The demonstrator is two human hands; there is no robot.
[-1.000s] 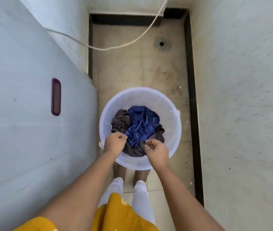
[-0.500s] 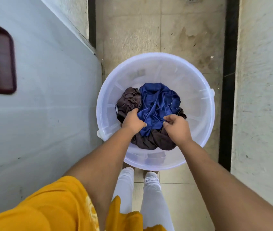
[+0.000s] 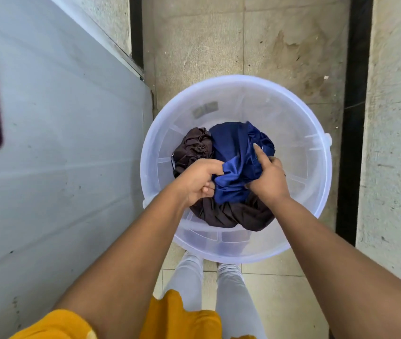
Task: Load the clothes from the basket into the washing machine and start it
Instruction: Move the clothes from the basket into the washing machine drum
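Blue cloth (image 3: 231, 148) bunches between left hand (image 3: 195, 178), right hand (image 3: 268, 179).

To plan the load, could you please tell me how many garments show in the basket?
2: a blue garment on top, held by the left hand and right hand; dark brown fabric beneath it, perhaps several pieces. More may lie hidden.

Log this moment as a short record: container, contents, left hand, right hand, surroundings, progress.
container: translucent white round basket, standing on the tiled floor
contents: blue garment lying over dark brown clothes
left hand: grips the blue garment's left side
right hand: holds the blue garment, index finger straight
surroundings: white panel at left, wall at right
progress: all clothes are in the basket
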